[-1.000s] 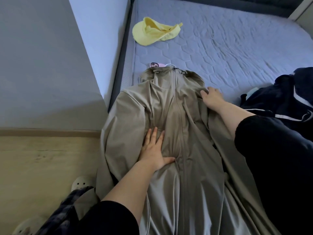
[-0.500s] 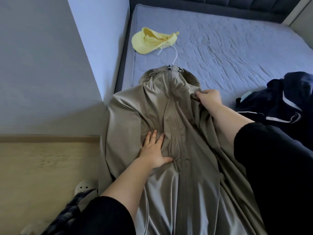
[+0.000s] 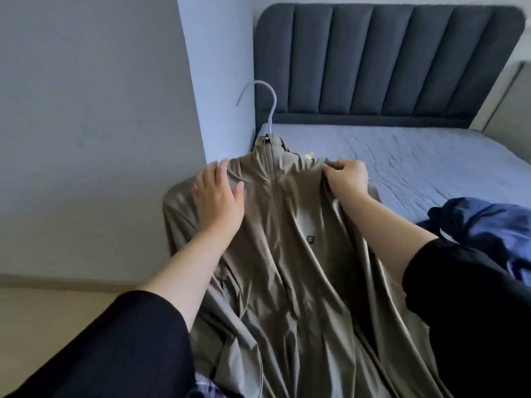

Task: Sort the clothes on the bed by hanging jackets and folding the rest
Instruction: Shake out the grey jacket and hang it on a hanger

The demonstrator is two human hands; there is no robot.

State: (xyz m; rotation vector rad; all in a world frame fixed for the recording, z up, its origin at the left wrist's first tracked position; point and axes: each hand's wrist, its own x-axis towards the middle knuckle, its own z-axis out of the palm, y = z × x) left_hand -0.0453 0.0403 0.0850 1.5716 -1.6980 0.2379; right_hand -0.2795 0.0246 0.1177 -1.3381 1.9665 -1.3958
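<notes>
An olive-grey zip jacket [image 3: 287, 254] sits on a white hanger [image 3: 268, 110], whose hook sticks up above the collar. The jacket's top is lifted off the bed, its lower part trailing toward me. My left hand [image 3: 218, 196] lies with spread fingers over the jacket's left shoulder. My right hand [image 3: 346, 175] pinches the fabric at the right shoulder. A dark navy garment [image 3: 482, 225] with white trim lies bunched on the bed at the right. A sliver of a yellow item [image 3: 309, 154] peeks out behind the collar.
The bed [image 3: 416, 156] has a grey-blue quilted mattress and a dark padded headboard [image 3: 388, 61]. A grey wall [image 3: 100, 139] stands at the left, with wooden floor [image 3: 57, 317] below it. Plaid fabric [image 3: 207, 389] shows at the bottom edge.
The jacket's top has come up off the bed, exposing the hanger hook. My left hand moved from the chest to the left shoulder. My right hand stays on the right shoulder. The view tilted up.
</notes>
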